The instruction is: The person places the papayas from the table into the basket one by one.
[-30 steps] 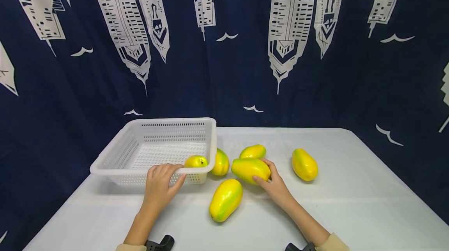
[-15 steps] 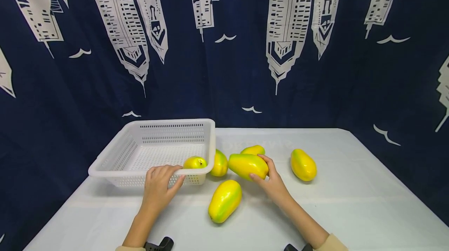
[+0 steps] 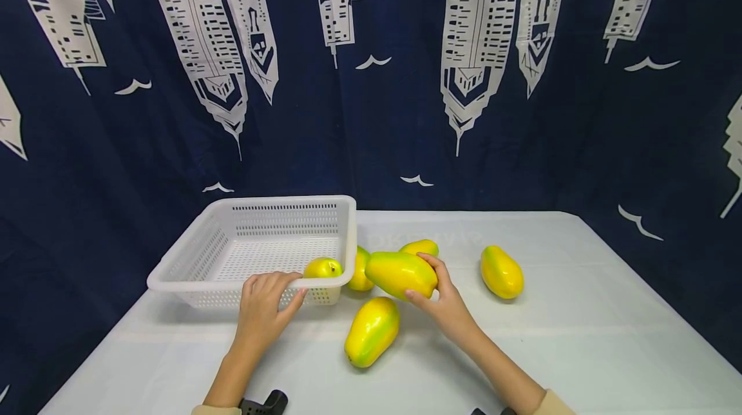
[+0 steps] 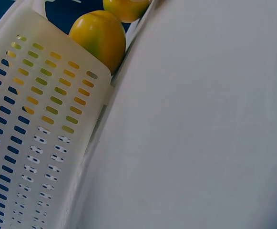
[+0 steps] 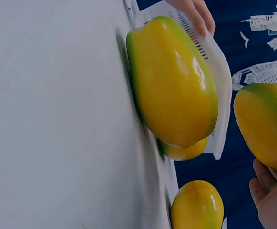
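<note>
My right hand [image 3: 446, 305] grips a yellow-green papaya [image 3: 400, 274] by its right end, thumb on the near side and fingers over the top. In the right wrist view this papaya [image 5: 267, 126] is held up off the table. At the near right of the white perforated basket [image 3: 191, 285], my left hand [image 3: 263, 305] holds the rim, fingers over it and thumb outside. One papaya [image 3: 323, 267] lies inside the basket's near right corner. Another papaya [image 3: 361, 270] sits against its right side, partly hidden by the rim and the held one.
A papaya [image 3: 372, 332] lies on the white table [image 3: 580, 350] in front, between my hands. Behind the held fruit, a further papaya [image 3: 422, 247] shows partly. One more papaya [image 3: 502, 272] rests to the right. A dark blue patterned cloth [image 3: 371, 125] hangs behind the table.
My right hand has raised the papaya a little and carried it left toward the basket. The left hand stays on the rim, and the other papayas lie as before.
</note>
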The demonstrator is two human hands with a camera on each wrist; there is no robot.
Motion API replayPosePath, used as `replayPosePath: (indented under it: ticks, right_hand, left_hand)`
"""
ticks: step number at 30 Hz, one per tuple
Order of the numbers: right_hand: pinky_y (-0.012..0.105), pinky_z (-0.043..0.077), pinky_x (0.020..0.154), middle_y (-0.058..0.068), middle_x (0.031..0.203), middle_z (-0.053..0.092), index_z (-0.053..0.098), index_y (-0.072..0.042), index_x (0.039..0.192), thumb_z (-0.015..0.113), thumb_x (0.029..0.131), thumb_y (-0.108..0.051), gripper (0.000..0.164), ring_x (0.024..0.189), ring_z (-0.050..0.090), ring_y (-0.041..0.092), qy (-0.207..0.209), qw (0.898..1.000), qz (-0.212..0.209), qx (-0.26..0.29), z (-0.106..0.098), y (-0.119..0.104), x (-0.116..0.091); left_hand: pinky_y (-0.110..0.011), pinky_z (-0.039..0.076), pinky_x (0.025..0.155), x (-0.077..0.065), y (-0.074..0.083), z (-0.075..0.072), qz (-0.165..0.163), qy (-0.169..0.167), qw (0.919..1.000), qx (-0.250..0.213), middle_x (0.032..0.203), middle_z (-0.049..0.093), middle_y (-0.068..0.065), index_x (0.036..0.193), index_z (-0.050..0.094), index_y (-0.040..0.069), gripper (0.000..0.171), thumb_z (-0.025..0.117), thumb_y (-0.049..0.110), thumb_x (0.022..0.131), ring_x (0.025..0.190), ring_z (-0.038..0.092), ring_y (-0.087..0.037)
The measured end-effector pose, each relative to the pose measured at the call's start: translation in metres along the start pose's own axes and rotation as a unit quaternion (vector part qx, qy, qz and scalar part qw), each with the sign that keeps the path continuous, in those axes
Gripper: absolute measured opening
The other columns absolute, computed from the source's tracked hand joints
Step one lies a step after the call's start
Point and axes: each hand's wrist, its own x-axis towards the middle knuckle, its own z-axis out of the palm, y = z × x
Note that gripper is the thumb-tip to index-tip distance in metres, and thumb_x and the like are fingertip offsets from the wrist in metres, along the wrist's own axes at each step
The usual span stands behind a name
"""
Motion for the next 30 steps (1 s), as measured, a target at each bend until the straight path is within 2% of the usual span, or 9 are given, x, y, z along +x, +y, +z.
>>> replayPosePath:
  ticks: [7,13,19,24,30]
  right_hand:
    - [0.037,0.043,0.087,0.011,0.132,0.045,0.031,-0.025,0.134,0.067,0.08,-0.022,0.065,0.109,0.047,0.026,-0.008,1.0,-0.012,0.001,0.008,-0.005,-0.006]
    - [0.045,0.038,0.094,0.009,0.132,0.047,0.033,-0.026,0.133,0.069,0.078,-0.022,0.066,0.112,0.047,0.025,-0.01,1.0,-0.022,-0.002,0.015,-0.008,-0.012]
    - [0.047,0.037,0.096,0.009,0.132,0.047,0.033,-0.021,0.133,0.07,0.078,-0.019,0.066,0.113,0.047,0.025,-0.005,0.999,-0.041,0.013,0.023,-0.009,-0.017]
    - [0.048,0.036,0.098,0.007,0.131,0.048,0.033,-0.019,0.133,0.07,0.077,-0.019,0.067,0.113,0.047,0.023,0.002,0.998,-0.059,0.011,0.03,-0.012,-0.013]
    - [0.052,0.033,0.101,0.004,0.135,0.045,0.033,-0.025,0.134,0.072,0.075,-0.023,0.07,0.12,0.045,0.024,0.004,0.998,-0.061,0.011,0.038,-0.022,-0.005]
  left_hand:
    - [-0.039,0.031,0.086,-0.001,0.0,-0.001,0.001,0.002,1.0,0.002,0.09,0.065,0.001,0.099,0.064,0.016,0.027,0.063,0.03,0.076,0.088,0.057,-0.022]
    - [-0.039,0.031,0.084,-0.002,0.0,0.001,0.004,0.007,1.0,0.003,0.089,0.065,0.001,0.098,0.064,0.016,0.026,0.064,0.029,0.076,0.087,0.057,-0.022]
    - [-0.038,0.031,0.084,-0.003,-0.001,0.003,0.011,0.01,0.9999,0.001,0.089,0.065,0.0,0.098,0.064,0.015,0.027,0.062,0.031,0.076,0.086,0.057,-0.022]
    - [-0.039,0.032,0.083,-0.001,-0.002,0.004,0.02,0.016,0.9997,0.001,0.089,0.065,0.0,0.097,0.064,0.014,0.027,0.063,0.03,0.075,0.086,0.057,-0.022]
    - [-0.039,0.031,0.084,0.001,-0.002,0.001,0.012,0.01,0.9999,0.003,0.089,0.066,0.0,0.097,0.064,0.014,0.027,0.064,0.03,0.075,0.087,0.057,-0.023]
